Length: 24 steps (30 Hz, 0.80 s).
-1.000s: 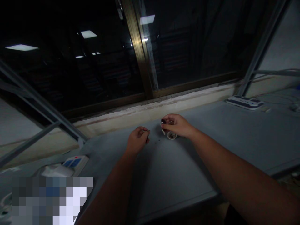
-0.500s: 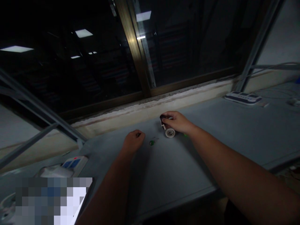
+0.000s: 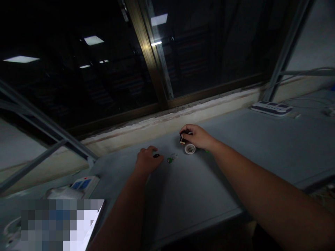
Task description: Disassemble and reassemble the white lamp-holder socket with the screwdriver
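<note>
My left hand (image 3: pixel 147 161) is low over the table with thumb and fingers apart. A small black piece (image 3: pixel 156 156) shows beside its thumb; whether it touches the hand or lies on the table I cannot tell. My right hand (image 3: pixel 196 136) is closed on a small dark object (image 3: pixel 185 132) with a pale strip (image 3: pixel 182 141) hanging from its lower side. Just below these fingers a roll of white tape (image 3: pixel 190 149) sits on the table. Between the hands lies a small green piece (image 3: pixel 170 160), with tiny bits (image 3: pixel 175 156) next to it.
The grey table (image 3: pixel 193 188) runs along a window sill (image 3: pixel 146 125). A white power strip (image 3: pixel 271 108) lies at the right. Another power strip (image 3: pixel 85 183) and a blurred-out screen (image 3: pixel 62 223) are at the left. Metal posts (image 3: pixel 285 52) rise at both sides.
My left hand has gone from closed to fingers apart, and the black piece now shows by its thumb. The dark object in my right hand has tilted slightly.
</note>
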Each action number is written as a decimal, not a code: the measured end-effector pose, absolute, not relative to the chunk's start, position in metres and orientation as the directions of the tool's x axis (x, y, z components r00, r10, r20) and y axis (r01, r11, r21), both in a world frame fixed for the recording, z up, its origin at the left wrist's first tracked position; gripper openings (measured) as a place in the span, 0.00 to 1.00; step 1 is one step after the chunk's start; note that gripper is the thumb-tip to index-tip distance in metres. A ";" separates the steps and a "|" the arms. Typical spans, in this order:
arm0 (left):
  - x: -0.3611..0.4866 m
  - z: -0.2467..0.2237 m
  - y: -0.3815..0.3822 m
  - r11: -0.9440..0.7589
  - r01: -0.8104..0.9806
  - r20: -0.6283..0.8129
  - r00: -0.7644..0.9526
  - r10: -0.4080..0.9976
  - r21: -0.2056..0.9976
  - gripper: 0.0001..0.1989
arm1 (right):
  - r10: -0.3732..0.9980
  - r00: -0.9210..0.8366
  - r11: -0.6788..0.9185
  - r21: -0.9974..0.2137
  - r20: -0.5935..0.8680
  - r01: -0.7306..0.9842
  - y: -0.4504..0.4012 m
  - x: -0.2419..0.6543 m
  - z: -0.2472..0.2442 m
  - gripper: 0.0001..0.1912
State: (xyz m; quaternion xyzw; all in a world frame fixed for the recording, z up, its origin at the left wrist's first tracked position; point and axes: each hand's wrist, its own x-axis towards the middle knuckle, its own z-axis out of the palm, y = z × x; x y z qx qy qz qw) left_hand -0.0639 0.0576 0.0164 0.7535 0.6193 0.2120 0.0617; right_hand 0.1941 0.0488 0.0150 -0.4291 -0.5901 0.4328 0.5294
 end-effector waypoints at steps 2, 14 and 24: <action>-0.057 0.020 0.054 -0.324 0.856 0.391 0.160 0.907 0.402 0.19 | 0.969 -0.071 0.239 -0.971 0.237 0.014 0.047 0.191 0.016 0.03; -0.013 0.012 0.031 -0.135 0.028 0.118 0.338 0.934 0.990 0.20 | 0.945 -0.070 0.322 -0.946 0.320 0.019 0.044 0.169 0.014 0.03; -0.017 0.021 0.033 -0.210 0.124 0.175 0.247 0.953 0.970 0.15 | 0.823 0.022 0.478 -0.712 0.568 0.515 0.039 0.177 0.013 0.03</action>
